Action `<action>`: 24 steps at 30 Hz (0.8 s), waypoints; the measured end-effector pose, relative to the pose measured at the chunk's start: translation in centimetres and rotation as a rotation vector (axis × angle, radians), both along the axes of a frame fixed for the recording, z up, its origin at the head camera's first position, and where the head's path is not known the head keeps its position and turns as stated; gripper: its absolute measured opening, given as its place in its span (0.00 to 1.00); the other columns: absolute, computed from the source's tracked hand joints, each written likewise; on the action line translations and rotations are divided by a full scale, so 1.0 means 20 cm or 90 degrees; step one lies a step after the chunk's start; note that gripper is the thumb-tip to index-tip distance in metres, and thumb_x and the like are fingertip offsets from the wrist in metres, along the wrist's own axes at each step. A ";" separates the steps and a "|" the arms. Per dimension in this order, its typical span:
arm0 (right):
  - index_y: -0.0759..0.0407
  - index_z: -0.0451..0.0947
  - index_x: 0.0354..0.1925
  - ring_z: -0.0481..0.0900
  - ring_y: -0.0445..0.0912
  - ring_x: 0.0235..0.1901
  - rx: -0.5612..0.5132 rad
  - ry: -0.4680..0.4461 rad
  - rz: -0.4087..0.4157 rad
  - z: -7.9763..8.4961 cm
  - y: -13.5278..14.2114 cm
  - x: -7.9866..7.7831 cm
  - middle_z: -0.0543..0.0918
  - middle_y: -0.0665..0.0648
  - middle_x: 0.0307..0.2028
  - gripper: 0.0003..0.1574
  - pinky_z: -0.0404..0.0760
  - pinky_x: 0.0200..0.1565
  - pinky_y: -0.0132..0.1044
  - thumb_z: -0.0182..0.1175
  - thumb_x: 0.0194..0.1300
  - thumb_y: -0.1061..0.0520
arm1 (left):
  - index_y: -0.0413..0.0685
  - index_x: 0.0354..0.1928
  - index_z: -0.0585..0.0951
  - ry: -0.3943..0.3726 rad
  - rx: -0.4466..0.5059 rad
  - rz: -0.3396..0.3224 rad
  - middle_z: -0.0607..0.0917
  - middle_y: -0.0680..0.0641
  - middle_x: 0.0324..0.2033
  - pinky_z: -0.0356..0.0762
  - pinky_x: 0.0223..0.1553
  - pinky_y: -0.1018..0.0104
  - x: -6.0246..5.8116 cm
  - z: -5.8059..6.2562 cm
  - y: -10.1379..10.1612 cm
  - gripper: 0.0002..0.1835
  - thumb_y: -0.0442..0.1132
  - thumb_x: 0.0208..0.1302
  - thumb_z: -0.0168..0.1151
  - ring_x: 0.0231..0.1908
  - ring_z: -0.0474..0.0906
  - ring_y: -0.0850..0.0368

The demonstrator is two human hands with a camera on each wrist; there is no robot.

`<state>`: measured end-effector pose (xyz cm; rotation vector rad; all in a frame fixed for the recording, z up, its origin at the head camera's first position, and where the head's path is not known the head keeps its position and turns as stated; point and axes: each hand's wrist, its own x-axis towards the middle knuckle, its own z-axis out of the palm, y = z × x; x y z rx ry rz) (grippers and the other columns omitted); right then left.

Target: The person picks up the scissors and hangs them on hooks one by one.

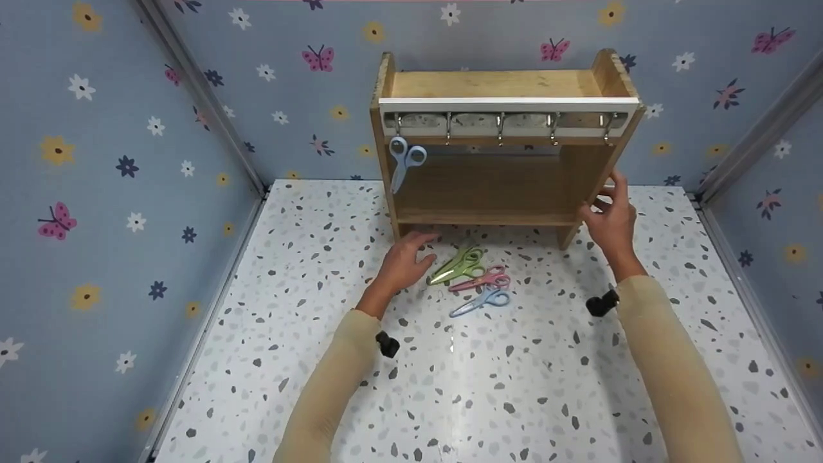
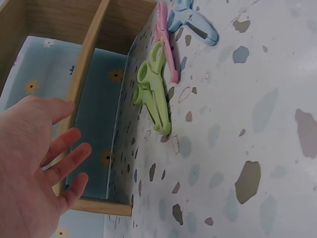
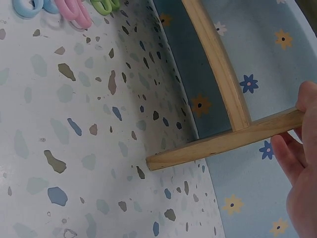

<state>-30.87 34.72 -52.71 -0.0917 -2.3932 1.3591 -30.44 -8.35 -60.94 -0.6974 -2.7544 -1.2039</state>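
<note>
1. Shelf (image 1: 482, 186) is stood at the back of the surface (image 1: 514, 379).
2. Its right side (image 3: 218, 144) is pinched by the right hand (image 1: 612, 222), between thumb and fingers.
3. The left hand (image 1: 406, 260) is held fingers spread beside the left leg (image 1: 396, 228); contact cannot be told.
4. Blue scissors (image 1: 400, 167) are hung from the leftmost hook (image 1: 397, 122).
5. Green scissors (image 1: 458, 265) are laid in front, beside pink scissors (image 1: 479, 281).

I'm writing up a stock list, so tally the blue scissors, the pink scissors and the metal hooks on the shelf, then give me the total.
Blue scissors: 2, one hanging, one lying below
Pink scissors: 1
Metal hooks: 5
Total: 8
</note>
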 end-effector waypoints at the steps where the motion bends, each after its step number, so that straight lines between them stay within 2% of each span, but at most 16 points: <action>1: 0.34 0.56 0.89 0.84 0.68 0.73 0.000 -0.001 -0.001 0.00 0.00 0.00 0.83 0.70 0.70 0.53 0.83 0.70 0.66 0.63 0.77 0.63 | 0.53 0.74 0.83 0.014 -0.001 -0.001 0.88 0.42 0.65 0.88 0.60 0.47 -0.03 -0.06 0.00 0.24 0.48 0.82 0.67 0.59 0.89 0.45; 2: 0.34 0.56 0.89 0.85 0.68 0.72 0.001 -0.002 -0.002 0.00 0.00 0.00 0.84 0.70 0.70 0.53 0.83 0.70 0.66 0.63 0.77 0.63 | 0.54 0.74 0.84 0.025 -0.006 0.001 0.88 0.43 0.65 0.88 0.58 0.49 -0.07 -0.13 0.00 0.24 0.49 0.82 0.67 0.58 0.89 0.47; 4: 0.34 0.56 0.89 0.85 0.68 0.72 0.000 -0.005 -0.004 0.01 0.00 -0.01 0.84 0.70 0.70 0.53 0.84 0.70 0.66 0.63 0.77 0.63 | 0.55 0.74 0.84 0.033 -0.016 0.001 0.89 0.43 0.64 0.88 0.57 0.48 -0.10 -0.19 0.00 0.24 0.49 0.81 0.68 0.57 0.89 0.48; 5: 0.33 0.56 0.89 0.85 0.67 0.73 0.000 -0.006 -0.005 0.01 0.00 -0.01 0.84 0.70 0.69 0.53 0.84 0.70 0.65 0.63 0.77 0.63 | 0.53 0.73 0.84 0.028 -0.021 0.006 0.89 0.41 0.64 0.88 0.57 0.46 -0.07 -0.15 0.02 0.23 0.46 0.81 0.68 0.57 0.90 0.45; 6: 0.33 0.55 0.89 0.84 0.67 0.73 -0.003 -0.009 -0.005 0.01 0.00 -0.01 0.84 0.69 0.70 0.53 0.84 0.70 0.65 0.64 0.77 0.63 | 0.53 0.72 0.85 0.035 -0.023 0.011 0.89 0.41 0.62 0.88 0.56 0.44 -0.06 -0.15 0.03 0.23 0.46 0.80 0.69 0.56 0.90 0.45; 9: 0.32 0.54 0.89 0.84 0.67 0.74 -0.009 -0.020 -0.003 0.01 0.00 -0.01 0.83 0.69 0.71 0.55 0.83 0.71 0.65 0.64 0.77 0.63 | 0.48 0.72 0.84 -0.001 -0.022 0.005 0.88 0.37 0.65 0.87 0.60 0.38 0.03 -0.02 0.05 0.23 0.41 0.80 0.68 0.59 0.90 0.39; 11: 0.32 0.54 0.89 0.83 0.67 0.74 -0.013 -0.027 -0.004 0.01 0.00 -0.02 0.82 0.69 0.72 0.56 0.83 0.72 0.65 0.65 0.77 0.63 | 0.45 0.73 0.83 -0.013 -0.024 0.009 0.88 0.35 0.66 0.86 0.62 0.37 0.07 0.04 0.07 0.23 0.38 0.80 0.67 0.60 0.89 0.36; 13: 0.32 0.53 0.89 0.83 0.67 0.74 -0.014 -0.031 -0.005 0.01 0.00 -0.02 0.82 0.69 0.73 0.56 0.83 0.72 0.64 0.65 0.77 0.63 | 0.42 0.73 0.83 -0.036 -0.029 0.013 0.87 0.33 0.67 0.85 0.65 0.37 0.11 0.08 0.08 0.23 0.36 0.81 0.66 0.62 0.88 0.33; 16: 0.33 0.53 0.89 0.83 0.66 0.74 -0.014 -0.032 -0.007 0.01 0.00 -0.02 0.82 0.68 0.73 0.56 0.83 0.72 0.64 0.65 0.77 0.64 | 0.42 0.73 0.82 -0.047 -0.036 0.016 0.87 0.34 0.67 0.85 0.66 0.37 0.13 0.09 0.10 0.22 0.35 0.81 0.65 0.63 0.88 0.33; 19: 0.33 0.53 0.89 0.84 0.66 0.74 -0.014 -0.031 -0.008 0.01 0.00 -0.02 0.83 0.68 0.72 0.56 0.83 0.72 0.64 0.65 0.77 0.64 | 0.45 0.73 0.83 -0.037 -0.038 0.010 0.88 0.37 0.66 0.86 0.65 0.40 0.11 0.04 0.09 0.22 0.37 0.81 0.66 0.62 0.89 0.36; 20: 0.33 0.53 0.89 0.84 0.66 0.74 -0.014 -0.031 -0.008 0.01 0.00 -0.02 0.83 0.68 0.72 0.56 0.83 0.71 0.64 0.65 0.77 0.64 | 0.47 0.73 0.83 -0.025 -0.041 0.008 0.89 0.39 0.67 0.87 0.64 0.43 0.08 -0.03 0.09 0.22 0.39 0.81 0.66 0.62 0.89 0.40; 24: 0.36 0.54 0.89 0.84 0.67 0.73 -0.009 -0.020 -0.005 0.01 0.00 -0.02 0.83 0.69 0.71 0.54 0.84 0.71 0.64 0.64 0.77 0.64 | 0.56 0.73 0.84 -0.020 -0.047 0.013 0.88 0.46 0.68 0.88 0.62 0.49 -0.01 -0.21 0.08 0.23 0.44 0.81 0.68 0.60 0.90 0.48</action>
